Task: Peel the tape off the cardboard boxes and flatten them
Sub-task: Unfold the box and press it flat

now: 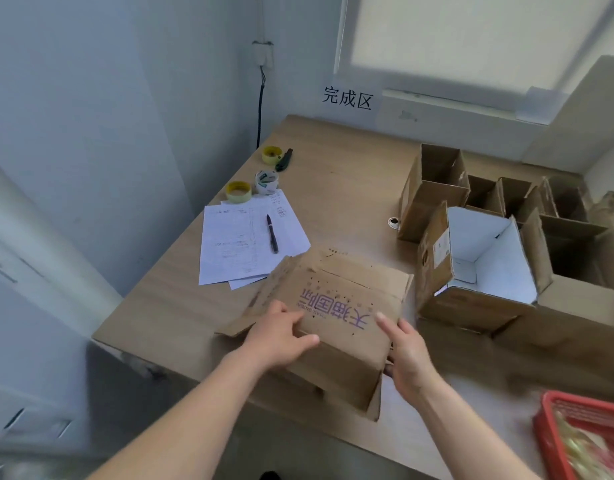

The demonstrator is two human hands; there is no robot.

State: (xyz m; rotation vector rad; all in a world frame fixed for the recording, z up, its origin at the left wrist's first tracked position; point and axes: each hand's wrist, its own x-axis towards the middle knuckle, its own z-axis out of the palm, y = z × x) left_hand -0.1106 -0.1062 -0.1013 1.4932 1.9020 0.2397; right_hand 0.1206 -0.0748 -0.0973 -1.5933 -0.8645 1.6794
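We are holding the printed cardboard box (336, 317) at the table's (350, 168) near edge. Left hand (281, 337) is gripping its left side, fingers spread; right hand (407, 355) is pressing its right edge, fingers together. Open boxes (478, 258) are standing right of it.

Single head-worn view, wide-angle, looking forward and steeply down from above the near edge of the table (350, 188). Camera sits close: both forearms enter from the bottom of the frame and reach onto the table's near part. Table fills the middle, its far end running up to the wall below the window (454, 39). Left of the table the room corner and floor show. Edges bend from lens distortion. No second view, so no shared area.
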